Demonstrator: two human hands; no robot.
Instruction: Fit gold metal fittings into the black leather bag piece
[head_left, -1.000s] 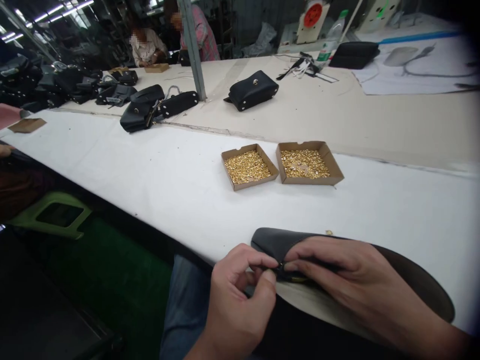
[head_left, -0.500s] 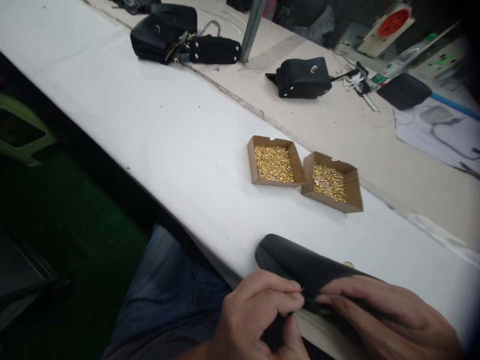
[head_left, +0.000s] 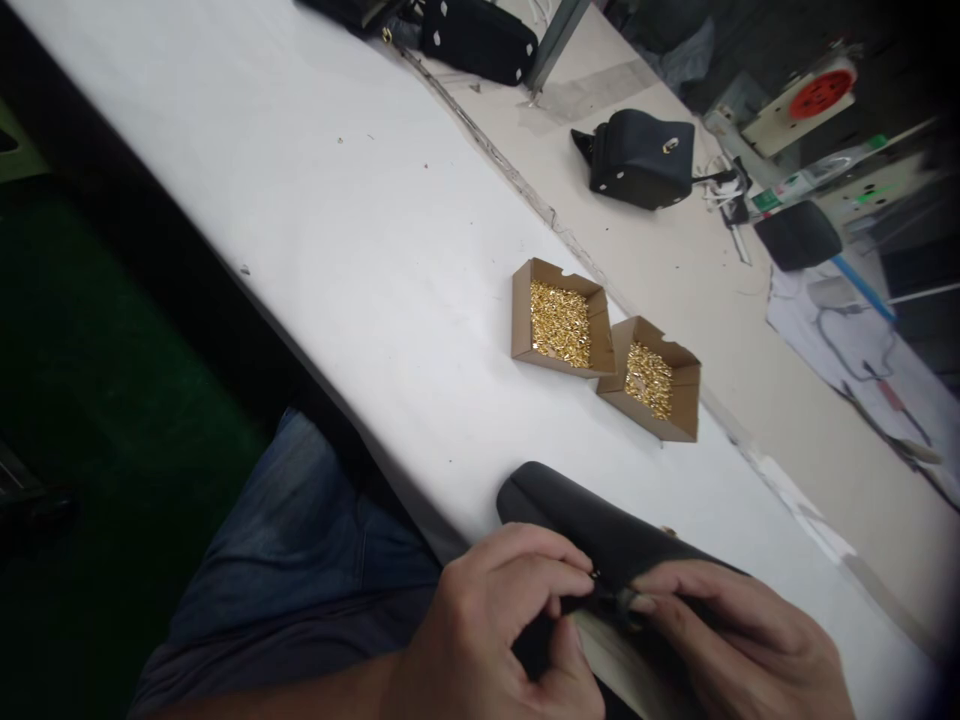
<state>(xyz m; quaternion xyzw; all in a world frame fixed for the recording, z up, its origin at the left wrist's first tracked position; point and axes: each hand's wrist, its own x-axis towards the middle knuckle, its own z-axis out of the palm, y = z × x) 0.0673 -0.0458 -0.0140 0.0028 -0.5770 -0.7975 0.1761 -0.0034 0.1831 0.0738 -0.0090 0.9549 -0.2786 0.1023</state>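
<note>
1. Left hand [head_left: 499,625] is curling narrow against the black bag [head_left: 559,505]; its hold, I can't tell!
2. Right hand [head_left: 739,630] is pinching the bag's edge.
3. Bag's lying on the white table [head_left: 337,260], near two boxes [head_left: 521,315].

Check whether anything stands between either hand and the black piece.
Nothing visible does. The right hand pinches the black piece near its edge; the left hand is right beside that spot, its exact contact partly hidden. The two cardboard boxes stand beyond the piece on the white table, clear of both hands.
</note>
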